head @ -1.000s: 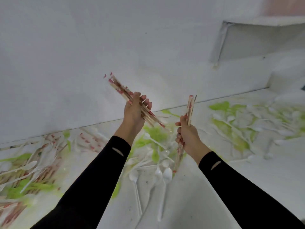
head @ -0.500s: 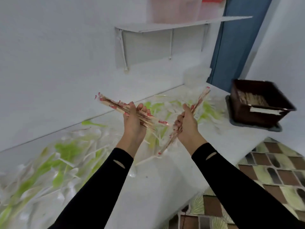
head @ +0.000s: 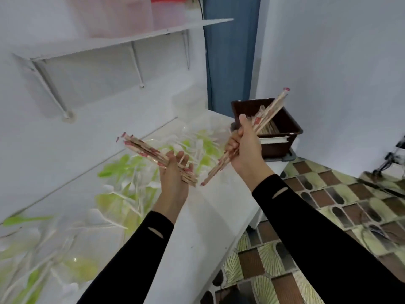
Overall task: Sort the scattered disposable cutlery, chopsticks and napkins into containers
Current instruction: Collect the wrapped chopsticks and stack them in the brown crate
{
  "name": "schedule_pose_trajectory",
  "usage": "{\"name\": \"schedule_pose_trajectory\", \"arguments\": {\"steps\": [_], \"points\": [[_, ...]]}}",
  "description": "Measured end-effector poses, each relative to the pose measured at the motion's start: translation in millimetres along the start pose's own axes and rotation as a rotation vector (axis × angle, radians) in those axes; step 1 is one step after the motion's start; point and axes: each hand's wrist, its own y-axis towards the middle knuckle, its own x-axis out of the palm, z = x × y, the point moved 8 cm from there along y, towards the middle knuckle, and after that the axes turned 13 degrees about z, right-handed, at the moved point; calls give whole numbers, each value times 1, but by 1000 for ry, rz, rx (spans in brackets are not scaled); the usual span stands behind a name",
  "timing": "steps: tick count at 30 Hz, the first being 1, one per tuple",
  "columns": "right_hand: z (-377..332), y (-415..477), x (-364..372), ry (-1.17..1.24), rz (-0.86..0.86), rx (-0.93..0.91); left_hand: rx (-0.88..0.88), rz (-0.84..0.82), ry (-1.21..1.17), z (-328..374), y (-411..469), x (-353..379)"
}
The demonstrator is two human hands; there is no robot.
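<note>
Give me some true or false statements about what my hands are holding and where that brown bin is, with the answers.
1. The left hand grips a chopstick bundle. True.
2. The right hand is empty. False: it grips a second bundle.
3. The right hand is nearer the brown bin than the left hand. True.
4. The brown bin is empty. False: loose chopsticks already lie inside.
5. White plastic cutlery lies on the counter. True.
</note>
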Motion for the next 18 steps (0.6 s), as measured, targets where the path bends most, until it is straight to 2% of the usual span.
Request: {"name": "schedule_pose_trajectory", "arguments": {"steps": [5,8,12,18], "points": [[-31,33,9,-65,-11,-63,-309,-13,-17,-87,-7,66],[-37,61,3,-190,-8,-105,-395,-144,52,-114,-14,131],[-79,96,2,-309,13,-198,-304,-249,211,-126,-4,192],[-145,180,-7,-424,68,-276,-113,-295,252,-135,55,262]]}}
